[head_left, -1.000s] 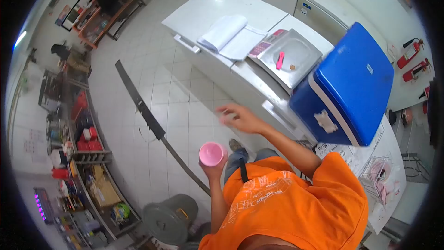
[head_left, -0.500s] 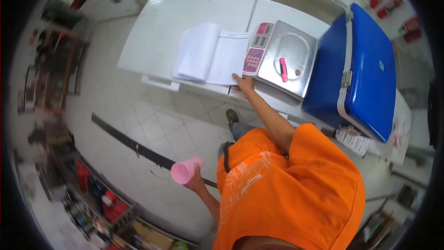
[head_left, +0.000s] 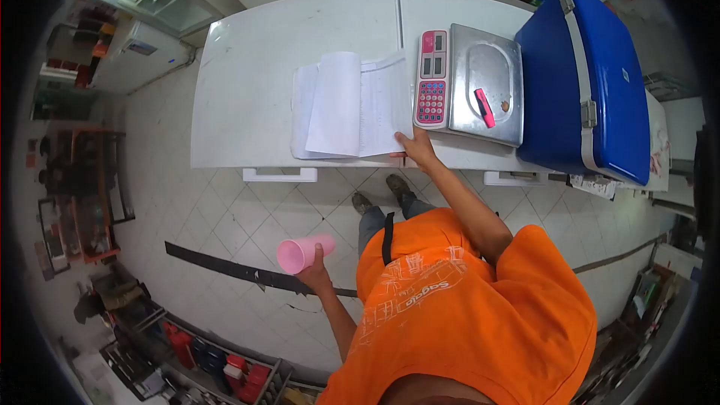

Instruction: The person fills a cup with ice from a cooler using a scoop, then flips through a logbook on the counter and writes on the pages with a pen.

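Forearm [head_left: 469, 199] outstretched, right hand [head_left: 421, 152] grip pinching lower corner of open white paper notebook [head_left: 337, 111]; left hand [head_left: 316, 274] lower, grip curled around kinda sideways tapered pink plastic cup [head_left: 301, 251].

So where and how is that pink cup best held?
Probably around its outer wall, behind the rim, coming from the near side: the pink cup is round and tilted well over, its open mouth turned to the left, so that approach should leave the mouth uncovered. The left hand grips it by the wall.
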`<state>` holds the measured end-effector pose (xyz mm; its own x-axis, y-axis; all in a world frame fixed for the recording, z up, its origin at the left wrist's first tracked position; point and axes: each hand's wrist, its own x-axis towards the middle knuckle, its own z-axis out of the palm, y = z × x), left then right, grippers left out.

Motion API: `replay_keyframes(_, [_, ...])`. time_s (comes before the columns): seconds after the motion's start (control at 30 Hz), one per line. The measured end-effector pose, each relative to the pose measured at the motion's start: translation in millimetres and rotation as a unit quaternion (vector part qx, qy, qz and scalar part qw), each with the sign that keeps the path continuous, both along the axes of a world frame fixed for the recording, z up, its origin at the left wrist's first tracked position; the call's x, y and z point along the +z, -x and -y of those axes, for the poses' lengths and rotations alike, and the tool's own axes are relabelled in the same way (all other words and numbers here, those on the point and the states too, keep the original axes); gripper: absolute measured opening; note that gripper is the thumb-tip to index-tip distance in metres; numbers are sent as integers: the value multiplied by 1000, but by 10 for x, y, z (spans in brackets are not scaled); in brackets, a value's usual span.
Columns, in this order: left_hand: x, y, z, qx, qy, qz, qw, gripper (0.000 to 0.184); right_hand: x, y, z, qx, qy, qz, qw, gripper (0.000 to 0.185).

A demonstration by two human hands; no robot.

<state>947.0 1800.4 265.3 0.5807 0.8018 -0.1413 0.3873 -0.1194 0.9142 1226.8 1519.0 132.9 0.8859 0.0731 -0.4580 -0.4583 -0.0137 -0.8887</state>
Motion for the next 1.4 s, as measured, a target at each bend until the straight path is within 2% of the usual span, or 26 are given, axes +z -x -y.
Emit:
replay_keyframes(0.03, [51, -82, -117, -16, -3, -16, 1000, 65, 458, -4, -79, -11, -21, -12, 1000, 44])
replay_keyframes(0.1, [38, -191, -317, -26, 7, 37, 999, 63, 1106, -105, -201, -24, -38, -6, 999, 43])
replay_keyframes(0.17, [-9, -325, -514, -47, 37, 76, 995, 63, 1433, -288, -203, -31, -37, 12, 999, 42])
replay_keyframes(0.23, [-266, -367, -772, -68, 17, 90, 994, 65, 1980, -328, -207, -102, -22, 67, 992, 44])
replay_keyframes(0.3, [-264, -475, -863, -93, 33, 84, 992, 65, 2386, -401, 63, -125, -65, 103, 985, 46])
replay_keyframes(0.37, [-290, -570, -1015, -109, 31, 76, 991, 65, 3279, -278, 187, -168, -6, 133, 977, 47])
replay_keyframes(0.4, [-345, -595, -1085, -114, 24, 75, 990, 65, 3250, -347, 472, -150, -63, 191, 968, 48])
replay_keyframes(0.43, [-370, -644, -1119, -118, 16, 73, 990, 65, 3669, -218, 564, -206, -17, 217, 954, 48])
replay_keyframes(0.47, [-350, -699, -1105, -124, 20, 77, 989, 65, 3675, -259, 905, -243, 4, 236, 941, 46])
replay_keyframes(0.5, [-290, -730, -1080, -128, 23, 81, 988, 65, 3905, -155, 1143, -221, -15, 260, 940, 45])
replay_keyframes(0.53, [-250, -738, -1072, -133, 28, 81, 987, 65, 4070, -55, 1242, -296, -5, 314, 902, 40])
replay_keyframes(0.57, [-246, -748, -1043, -141, 35, 74, 987, 67, 4147, 23, 1512, -298, -22, 345, 890, 35])
replay_keyframes(0.63, [-259, -807, -1079, -159, 51, 57, 984, 71, 4223, 119, 1921, -384, -26, 357, 851, 29])
replay_keyframes(0.7, [-264, -869, -1051, -168, 48, 88, 981, 69, 4114, 234, 2325, -452, -24, 373, 810, 28])
replay_keyframes(0.87, [-263, -938, -978, -166, 49, 96, 980, 70, 3461, 551, 3213, -564, -61, 357, 742, 31])
replay_keyframes(0.97, [-263, -958, -889, -176, 43, 104, 978, 72, 3349, 816, 3319, -611, -68, 283, 736, 29])
replay_keyframes(1.07, [-295, -948, -910, -192, 42, 93, 976, 72, 3461, 1100, 3288, -535, -29, 232, 812, 36])
replay_keyframes(1.17, [-326, -941, -950, -196, 32, 101, 975, 72, 3511, 1279, 3365, -498, 98, 137, 850, 46])
replay_keyframes(1.3, [-267, -812, -1006, -188, 53, 95, 976, 72, 3504, 1483, 3212, -445, 417, -50, 791, 52])
replay_keyframes(1.37, [-232, -798, -1042, -190, 50, 79, 977, 71, 3069, 1435, 2677, -429, 619, 109, 648, 50])
replay_keyframes(1.4, [-268, -758, -1075, -183, 40, 71, 980, 69, 2949, 1276, 2188, -398, 577, 163, 694, 46])
